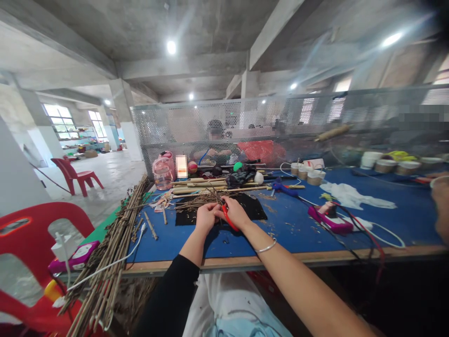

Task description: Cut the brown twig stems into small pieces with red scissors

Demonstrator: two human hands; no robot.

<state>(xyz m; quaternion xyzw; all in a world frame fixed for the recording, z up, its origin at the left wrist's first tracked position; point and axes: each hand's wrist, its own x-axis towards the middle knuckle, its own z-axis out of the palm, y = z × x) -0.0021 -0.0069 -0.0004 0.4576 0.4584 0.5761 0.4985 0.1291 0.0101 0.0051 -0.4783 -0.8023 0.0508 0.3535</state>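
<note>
From my remote post, I see my left hand (206, 218) with thumb and fingers drawn together, meeting the right above the counter; I cannot tell what its fingertips pinch. My right hand (234, 214), a silver bangle (267, 246) on the forearm behind it, curls around a red-handled metal hand tool (229, 218), its dark end pointing away from me. Just beyond my hands, a loose heap of thin brown twigs (191, 202) lies on a black rectangular cloth (255, 207), spread on the blue-topped counter (280, 236). Long pale wooden sticks (199, 191) lie behind it, near a green ball (237, 166) and a white ball (258, 178). To my left, a bundle of long, dry brown stalks (108, 267) hangs over the near edge beside a magenta-and-white power strip (81, 254). To my right lie a blue-handled tool (284, 188), a second magenta power strip (329, 221) and crumpled white sheeting (351, 194). A perforated metal screen (182, 121) stands along the far side.
</note>
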